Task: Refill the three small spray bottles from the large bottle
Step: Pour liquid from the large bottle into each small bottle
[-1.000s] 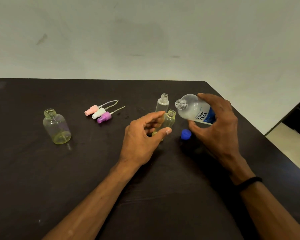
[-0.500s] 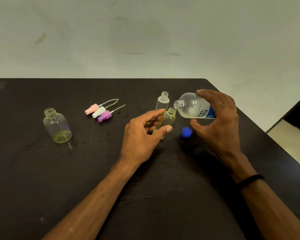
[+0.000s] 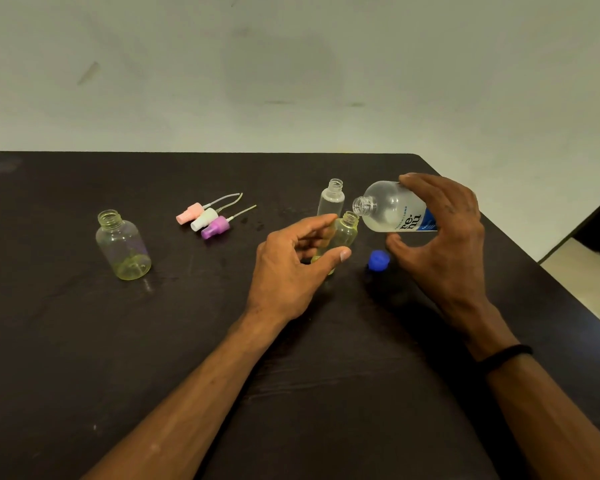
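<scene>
My right hand grips the large clear bottle with a blue label, tipped on its side, its open neck just above the mouth of a small yellowish spray bottle. My left hand holds that small bottle between thumb and fingers, tilted on the table. A second small clear bottle stands upright just behind it. A third, wider yellowish bottle stands uncapped at the left.
Three spray heads, pink, white and purple, lie with their tubes at centre left. A blue cap lies under my right hand. The dark table ends at the right edge.
My right hand has tipped the large bottle flatter and brought its neck closer over the small yellowish bottle. My left hand keeps its hold.
</scene>
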A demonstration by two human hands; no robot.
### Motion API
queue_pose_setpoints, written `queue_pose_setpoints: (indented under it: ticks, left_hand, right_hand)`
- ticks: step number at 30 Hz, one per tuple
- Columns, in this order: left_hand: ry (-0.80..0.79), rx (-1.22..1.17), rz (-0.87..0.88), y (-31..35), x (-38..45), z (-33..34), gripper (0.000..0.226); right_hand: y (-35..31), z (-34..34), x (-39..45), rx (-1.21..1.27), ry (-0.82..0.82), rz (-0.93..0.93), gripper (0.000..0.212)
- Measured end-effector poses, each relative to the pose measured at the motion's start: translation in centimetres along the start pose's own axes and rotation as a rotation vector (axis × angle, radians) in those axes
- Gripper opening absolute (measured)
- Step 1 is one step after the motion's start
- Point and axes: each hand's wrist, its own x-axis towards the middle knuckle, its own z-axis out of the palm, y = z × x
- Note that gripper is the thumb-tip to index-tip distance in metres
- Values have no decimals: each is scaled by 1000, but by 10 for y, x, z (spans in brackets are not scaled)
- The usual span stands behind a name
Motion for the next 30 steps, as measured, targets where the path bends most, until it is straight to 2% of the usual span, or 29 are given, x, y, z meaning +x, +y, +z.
queue_pose_setpoints:
  ticks: [30]
  left_hand:
    - [-18,12,-4,0,0,-1,57]
  right_hand:
    - [-1,-1,3,-36,23,-69,74]
